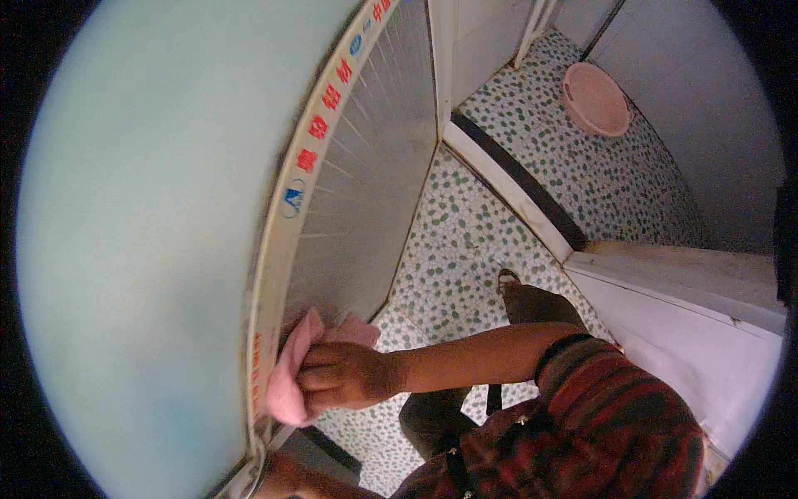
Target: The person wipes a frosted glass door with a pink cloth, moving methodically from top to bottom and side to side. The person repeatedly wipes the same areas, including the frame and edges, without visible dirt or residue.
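Observation:
My right hand (349,376) is closed on a pink cloth (293,382), which lies folded over the edge of a tall door panel. The cloth touches the pale edge strip (293,179) with red and blue print on it. A broad, pale green-white face of the panel (158,208) fills the left side. At the lower edge, my left hand (278,478) is only partly in view, beside a curved metal fitting (259,466) on the door edge. Its fingers are hidden, so its grip does not show.
A floor of white and green pebble pattern (457,208) lies below. A raised sill with a dark top (519,179) divides it from a further area, where a pink basin (597,100) stands. A white panel (673,316) is on the right. My shoe (507,279) is near the sill.

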Demonstrator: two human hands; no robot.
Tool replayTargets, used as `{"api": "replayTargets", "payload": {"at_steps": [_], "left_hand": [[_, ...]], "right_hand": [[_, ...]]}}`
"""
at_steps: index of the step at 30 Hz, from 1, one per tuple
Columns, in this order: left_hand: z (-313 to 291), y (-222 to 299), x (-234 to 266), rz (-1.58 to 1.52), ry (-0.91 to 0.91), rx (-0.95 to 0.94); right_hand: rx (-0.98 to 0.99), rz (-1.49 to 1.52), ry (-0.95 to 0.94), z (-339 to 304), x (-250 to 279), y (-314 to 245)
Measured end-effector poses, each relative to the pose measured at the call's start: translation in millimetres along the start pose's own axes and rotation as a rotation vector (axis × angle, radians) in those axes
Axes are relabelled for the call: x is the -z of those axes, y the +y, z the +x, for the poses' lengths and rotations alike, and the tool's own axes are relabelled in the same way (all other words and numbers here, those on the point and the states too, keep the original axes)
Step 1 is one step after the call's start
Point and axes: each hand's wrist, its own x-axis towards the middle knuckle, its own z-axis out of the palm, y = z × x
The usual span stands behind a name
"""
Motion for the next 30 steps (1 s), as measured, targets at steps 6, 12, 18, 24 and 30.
{"api": "replayTargets", "payload": {"at_steps": [6, 12, 18, 24, 30], "left_hand": [[-17, -70, -32, 0.007, -0.002, -0.098], [33, -39, 25, -0.021, 0.091, -0.318], [75, 0, 49, -0.014, 0.186, -0.261], [90, -3, 40, -0.319, 0.086, -0.162], [87, -8, 14, -0.243, 0.109, -0.235]], "right_hand": [[0.272, 0.07, 0.008, -22, -23, 45], [0.439, -0.054, -0.123, -41, -46, 70], [0.477, 0.148, -0.044, -14, -41, 80], [0.6, -0.538, 0.125, 35, 32, 118], [0.254, -0.699, 0.659, 73, 165, 233]]}}
